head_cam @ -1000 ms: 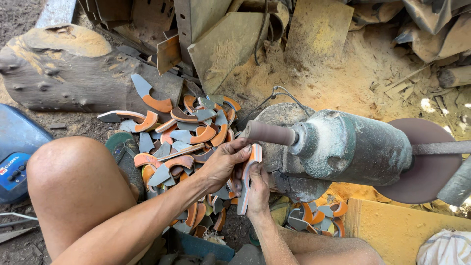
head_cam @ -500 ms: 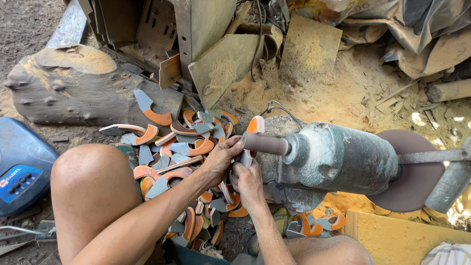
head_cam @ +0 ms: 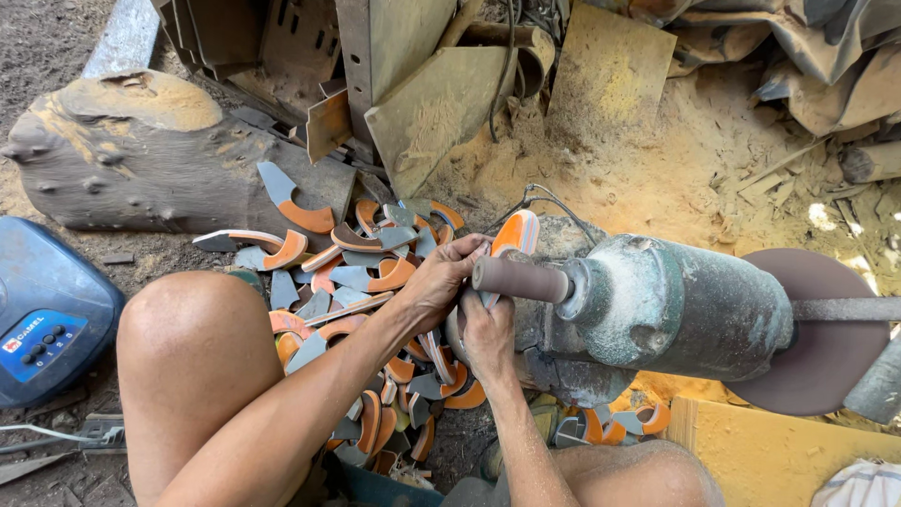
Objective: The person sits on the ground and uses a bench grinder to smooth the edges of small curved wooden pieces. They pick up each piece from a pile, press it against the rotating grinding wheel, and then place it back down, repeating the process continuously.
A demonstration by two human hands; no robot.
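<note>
**Curved piece held at the sanding drum**

Right hand point(head_cam: 488, 333) and left hand point(head_cam: 441, 282) each keep a closed grip on an orange-and-grey curved piece point(head_cam: 514, 235), touching the sanding drum point(head_cam: 521, 279). Beyond, similar pieces point(head_cam: 366, 272) heap on the ground before a log point(head_cam: 141, 160).

Lower half of the orange-and-grey curved piece point(head_cam: 514, 237) hidden behind the sanding drum point(head_cam: 518, 279) and both grips, right hand point(head_cam: 488, 333) fingertips tucked under the drum, sanding disc point(head_cam: 818, 329) part-hidden behind the motor housing point(head_cam: 680, 305), blue device point(head_cam: 47, 314) far left of the left hand point(head_cam: 439, 282) cut by the frame edge
</note>
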